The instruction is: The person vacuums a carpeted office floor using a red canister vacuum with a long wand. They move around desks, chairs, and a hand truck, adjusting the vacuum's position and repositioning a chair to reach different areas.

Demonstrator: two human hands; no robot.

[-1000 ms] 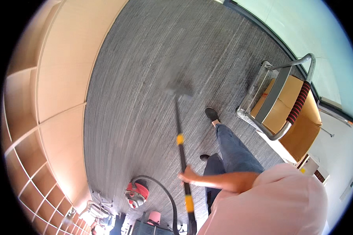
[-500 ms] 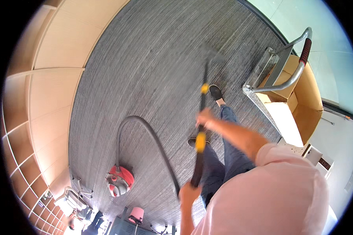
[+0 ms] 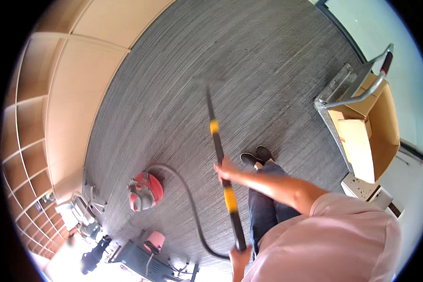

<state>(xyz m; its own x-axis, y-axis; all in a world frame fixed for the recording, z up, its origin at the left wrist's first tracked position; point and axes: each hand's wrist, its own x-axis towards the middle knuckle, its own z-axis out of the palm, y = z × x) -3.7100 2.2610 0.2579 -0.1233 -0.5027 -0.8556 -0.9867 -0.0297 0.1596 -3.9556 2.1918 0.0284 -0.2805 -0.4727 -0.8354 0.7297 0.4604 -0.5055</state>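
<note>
Both my hands are closed around a long black vacuum wand point(image 3: 218, 146) with yellow collars. My right hand point(image 3: 225, 170) grips it near the middle, between the two collars. Lower down, my left hand point(image 3: 240, 258) wraps round the near end, where the grey hose point(image 3: 192, 207) meets it. The floor head point(image 3: 209, 81) at the far end is smeared by motion over the grey striped carpet point(image 3: 183, 108). That hose curves back to a red and grey canister vacuum point(image 3: 144, 191), which stands on the carpet to the left.
At the right stands a platform trolley point(image 3: 322, 104) carrying an open cardboard box point(image 3: 383, 127). Pale wooden shelving point(image 3: 80, 89) lines the left. A pink bin point(image 3: 155, 240), a grey desk point(image 3: 138, 258), a chair point(image 3: 75, 211) and a dark-clothed person point(image 3: 95, 256) are toward the bottom left.
The wand has swung left, its floor head now farther from the trolley. My feet, apart before, are now close together. The hose arch has sunk lower. Both hands keep their hold.
</note>
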